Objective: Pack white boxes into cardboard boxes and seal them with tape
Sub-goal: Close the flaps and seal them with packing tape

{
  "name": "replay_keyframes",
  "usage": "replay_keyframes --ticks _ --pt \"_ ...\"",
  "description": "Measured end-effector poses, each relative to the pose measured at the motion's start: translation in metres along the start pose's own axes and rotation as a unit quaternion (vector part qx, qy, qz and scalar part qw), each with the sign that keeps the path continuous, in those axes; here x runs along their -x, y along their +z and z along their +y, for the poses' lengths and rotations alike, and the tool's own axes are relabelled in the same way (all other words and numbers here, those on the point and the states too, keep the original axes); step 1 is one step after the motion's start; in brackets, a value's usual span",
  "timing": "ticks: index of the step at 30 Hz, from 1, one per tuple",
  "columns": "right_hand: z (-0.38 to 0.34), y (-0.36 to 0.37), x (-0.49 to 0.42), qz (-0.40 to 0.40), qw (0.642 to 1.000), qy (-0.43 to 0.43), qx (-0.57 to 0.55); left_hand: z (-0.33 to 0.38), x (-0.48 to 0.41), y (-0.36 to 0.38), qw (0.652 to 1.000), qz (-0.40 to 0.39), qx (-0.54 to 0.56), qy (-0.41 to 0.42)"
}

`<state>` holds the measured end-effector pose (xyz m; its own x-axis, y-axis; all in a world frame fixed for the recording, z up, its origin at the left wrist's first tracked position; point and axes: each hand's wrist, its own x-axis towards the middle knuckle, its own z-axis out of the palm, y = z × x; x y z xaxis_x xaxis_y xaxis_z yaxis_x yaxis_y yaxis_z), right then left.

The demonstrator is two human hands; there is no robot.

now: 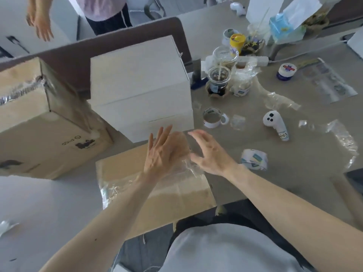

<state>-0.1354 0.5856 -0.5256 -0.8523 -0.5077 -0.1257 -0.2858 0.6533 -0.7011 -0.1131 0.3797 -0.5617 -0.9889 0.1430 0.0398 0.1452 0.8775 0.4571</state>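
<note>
At near edge of table (284, 185), flattened cardboard box (157, 203) was laid, crumpled clear tape (112, 187) stuck across it. Left hand (165, 154) and right hand (210, 154) were held just above it, close together, fingers spread loose, nothing gripped. White boxes (141, 85) were stacked just behind hands. Larger cardboard box (49, 134) was set at left. Tape roll (254, 159) was laid near right hand.
</note>
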Motion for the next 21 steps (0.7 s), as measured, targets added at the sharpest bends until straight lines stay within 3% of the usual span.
replay_keyframes --ticks 3,7,10,14,18,21 --pt "-0.028 0.049 -0.012 -0.010 0.996 -0.052 0.071 -0.027 0.039 -0.009 0.999 -0.012 -0.040 -0.036" --pt "-0.028 0.080 -0.012 -0.007 0.988 -0.031 0.152 -0.051 0.080 -0.020 0.991 -0.015 -0.085 -0.107" --pt "-0.023 0.081 -0.011 0.007 0.989 -0.029 0.143 -0.073 0.106 -0.032 0.983 -0.014 -0.111 -0.148" --pt "-0.021 0.068 -0.009 -0.010 0.998 0.050 0.042 -0.092 0.123 -0.045 0.969 0.005 -0.100 -0.226" --pt "-0.019 0.062 -0.013 -0.019 0.994 0.094 -0.052 -0.101 0.131 -0.050 0.959 0.041 0.053 -0.274" --pt "-0.009 0.061 -0.016 -0.007 0.975 0.127 -0.184 -0.095 0.130 -0.057 0.946 0.089 0.120 -0.287"
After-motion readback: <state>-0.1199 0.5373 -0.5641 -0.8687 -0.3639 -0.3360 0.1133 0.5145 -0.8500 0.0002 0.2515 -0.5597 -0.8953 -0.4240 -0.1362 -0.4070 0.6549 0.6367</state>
